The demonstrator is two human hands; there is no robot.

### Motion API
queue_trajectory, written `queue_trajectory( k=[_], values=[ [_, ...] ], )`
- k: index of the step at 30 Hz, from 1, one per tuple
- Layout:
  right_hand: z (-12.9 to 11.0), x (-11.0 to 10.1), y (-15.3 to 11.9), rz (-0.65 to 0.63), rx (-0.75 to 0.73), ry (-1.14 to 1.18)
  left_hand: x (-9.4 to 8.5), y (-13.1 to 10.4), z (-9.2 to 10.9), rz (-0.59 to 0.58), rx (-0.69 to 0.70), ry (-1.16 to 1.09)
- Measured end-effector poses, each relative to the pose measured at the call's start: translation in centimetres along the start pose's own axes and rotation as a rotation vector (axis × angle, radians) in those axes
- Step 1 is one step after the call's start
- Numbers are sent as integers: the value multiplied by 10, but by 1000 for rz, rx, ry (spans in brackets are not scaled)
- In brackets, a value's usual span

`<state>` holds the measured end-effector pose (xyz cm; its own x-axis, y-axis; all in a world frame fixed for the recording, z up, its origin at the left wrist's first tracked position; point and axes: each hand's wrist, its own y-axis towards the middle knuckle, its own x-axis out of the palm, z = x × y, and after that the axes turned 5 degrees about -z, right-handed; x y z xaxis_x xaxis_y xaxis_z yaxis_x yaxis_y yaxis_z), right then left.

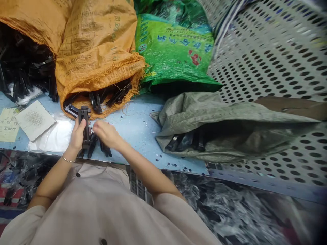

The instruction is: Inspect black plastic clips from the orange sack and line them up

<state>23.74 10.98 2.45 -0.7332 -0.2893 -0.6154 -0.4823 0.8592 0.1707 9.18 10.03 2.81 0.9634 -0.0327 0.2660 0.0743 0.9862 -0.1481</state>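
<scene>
My left hand is closed around a long black plastic part, held upright in front of the open orange sack. Close to its right side, my right hand has its fingers curled together near the part; whatever they pinch is too small or hidden to name. Below the hands, several more black parts lie at the table's front edge. Similar black pieces stick out of the orange sack's mouth.
A white square block rests on the left beside white plastic bags and a paper note. A grey-green sack with black parts inside lies on the right. Behind are a green sack and a perforated metal panel.
</scene>
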Motion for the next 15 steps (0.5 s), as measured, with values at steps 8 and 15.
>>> queue_trajectory(
  k=[8,15],
  values=[
    [-9,27,-25,-193,-60,-211,-40,-6,-6,128,32,187],
    [19,24,77,-58,246,-466,-84,-23,-62,142,23,725]
  ],
)
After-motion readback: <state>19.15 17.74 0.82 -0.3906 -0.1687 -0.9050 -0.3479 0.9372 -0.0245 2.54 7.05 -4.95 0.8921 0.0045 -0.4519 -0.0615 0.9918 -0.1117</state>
